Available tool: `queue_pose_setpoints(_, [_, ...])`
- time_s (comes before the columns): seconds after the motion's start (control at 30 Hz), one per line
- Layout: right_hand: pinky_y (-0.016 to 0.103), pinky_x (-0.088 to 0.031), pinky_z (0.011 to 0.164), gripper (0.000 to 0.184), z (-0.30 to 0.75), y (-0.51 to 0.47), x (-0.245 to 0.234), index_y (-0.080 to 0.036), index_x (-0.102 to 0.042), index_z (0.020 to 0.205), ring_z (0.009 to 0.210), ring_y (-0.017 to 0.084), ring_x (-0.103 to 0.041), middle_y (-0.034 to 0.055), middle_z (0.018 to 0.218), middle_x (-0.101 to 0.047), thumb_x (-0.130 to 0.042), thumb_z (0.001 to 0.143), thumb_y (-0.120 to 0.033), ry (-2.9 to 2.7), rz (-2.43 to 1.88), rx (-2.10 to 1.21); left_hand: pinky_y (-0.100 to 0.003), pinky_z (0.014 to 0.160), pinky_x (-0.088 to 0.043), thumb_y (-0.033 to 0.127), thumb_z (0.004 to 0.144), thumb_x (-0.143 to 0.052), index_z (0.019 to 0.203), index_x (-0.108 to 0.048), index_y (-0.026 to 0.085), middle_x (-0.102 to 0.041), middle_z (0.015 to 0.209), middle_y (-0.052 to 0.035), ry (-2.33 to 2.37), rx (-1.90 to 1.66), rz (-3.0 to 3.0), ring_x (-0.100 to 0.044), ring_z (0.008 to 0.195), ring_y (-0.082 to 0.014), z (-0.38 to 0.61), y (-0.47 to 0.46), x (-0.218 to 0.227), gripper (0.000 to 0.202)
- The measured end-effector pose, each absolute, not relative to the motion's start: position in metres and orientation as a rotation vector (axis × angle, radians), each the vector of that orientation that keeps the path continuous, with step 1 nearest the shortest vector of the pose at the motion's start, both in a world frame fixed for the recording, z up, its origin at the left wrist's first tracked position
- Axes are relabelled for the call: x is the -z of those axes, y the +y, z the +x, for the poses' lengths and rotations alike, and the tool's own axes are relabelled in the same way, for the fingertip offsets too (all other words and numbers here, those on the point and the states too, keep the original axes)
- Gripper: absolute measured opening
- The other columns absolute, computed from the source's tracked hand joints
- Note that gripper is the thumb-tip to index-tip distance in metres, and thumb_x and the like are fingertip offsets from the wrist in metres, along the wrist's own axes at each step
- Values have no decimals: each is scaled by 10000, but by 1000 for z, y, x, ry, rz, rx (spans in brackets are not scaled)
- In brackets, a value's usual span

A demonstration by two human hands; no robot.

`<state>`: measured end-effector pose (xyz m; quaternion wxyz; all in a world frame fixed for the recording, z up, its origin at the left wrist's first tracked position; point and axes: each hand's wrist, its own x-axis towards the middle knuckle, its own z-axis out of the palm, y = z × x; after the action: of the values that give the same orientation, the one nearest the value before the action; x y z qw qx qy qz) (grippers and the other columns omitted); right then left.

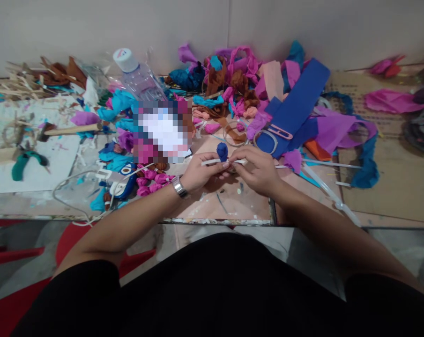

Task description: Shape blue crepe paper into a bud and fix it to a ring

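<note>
My left hand [201, 173] and my right hand [256, 171] meet over the middle of the table, fingers pinched closed. Both grip a thin white stick [212, 162] that lies level between them. A small dark blue crepe-paper bud [222, 151] stands up from the stick just above my left fingertips. A metal watch [179, 187] sits on my left wrist. A cluster of small pink paper buds [152, 180] lies just left of my left hand.
Heaps of crepe paper [240, 79] in pink, purple, blue and brown fill the back. A folded blue strip [296, 103], a plastic bottle [137, 75], wooden sticks [11, 84], white cable [71, 187], more white sticks [324, 164] and cardboard [390, 178] surround my hands.
</note>
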<state>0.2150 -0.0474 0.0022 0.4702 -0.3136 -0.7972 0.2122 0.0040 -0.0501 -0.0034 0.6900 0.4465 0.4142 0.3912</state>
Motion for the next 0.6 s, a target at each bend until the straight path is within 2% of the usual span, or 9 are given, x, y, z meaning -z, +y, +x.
queue_pose_setpoints(0.23, [382,-598,911,112,218,-40,6,-246,-746,1053,1000,219,-752,61,1043,-787,-659,1003,-199,-1930,-788,-454,-247,602,-577,535,739,-952,826,-722,144,-759,719,-37,1012,-988,1126,-723,634,-149,6,-49,7,462])
queue_pose_setpoints(0.47, [384,-586,843,70,215,-39,11,-238,-743,1000,920,224,-749,60,982,-798,-675,982,-231,-1986,-791,-497,-252,594,-572,598,604,-1003,770,-651,139,-752,681,-49,1012,-944,1052,-698,586,-140,8,-47,5,602])
queue_pose_setpoints(0.6, [382,-584,852,81,214,-39,16,-241,-745,1018,932,224,-753,58,1001,-804,-669,995,-255,-2004,-811,-479,-257,605,-584,596,584,-1014,780,-664,133,-758,682,-55,1010,-931,1064,-710,607,-147,7,-47,6,613])
